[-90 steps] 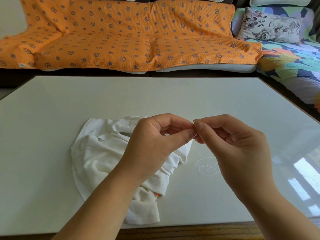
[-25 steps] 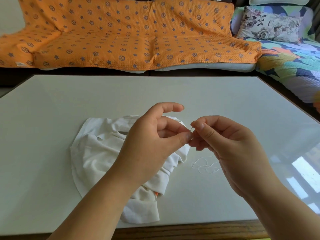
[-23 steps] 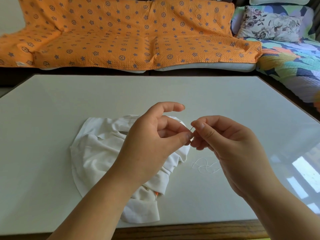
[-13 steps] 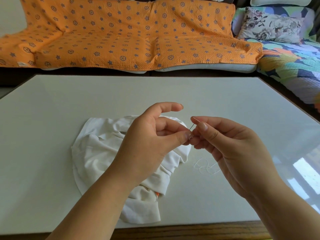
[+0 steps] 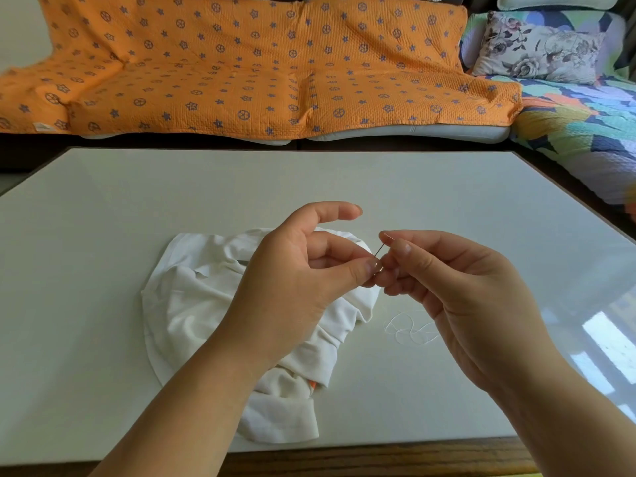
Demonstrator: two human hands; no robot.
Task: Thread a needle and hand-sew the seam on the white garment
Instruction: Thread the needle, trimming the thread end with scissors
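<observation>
Head view: needle [image 5: 379,251] pinched between left hand [image 5: 292,287] and right hand [image 5: 457,290].

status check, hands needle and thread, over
Left hand pinching needle low, right hand pinched at its upper end. Loose thread on table beside white garment. Nothing in the way.

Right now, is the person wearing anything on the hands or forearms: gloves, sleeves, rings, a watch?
Nothing shows. The left hand and right hand are bare, with no gloves or rings. Both forearms are uncovered down to the picture's edge, with no sleeve, watch or bracelet. The fingernails are short and unpainted.
</observation>
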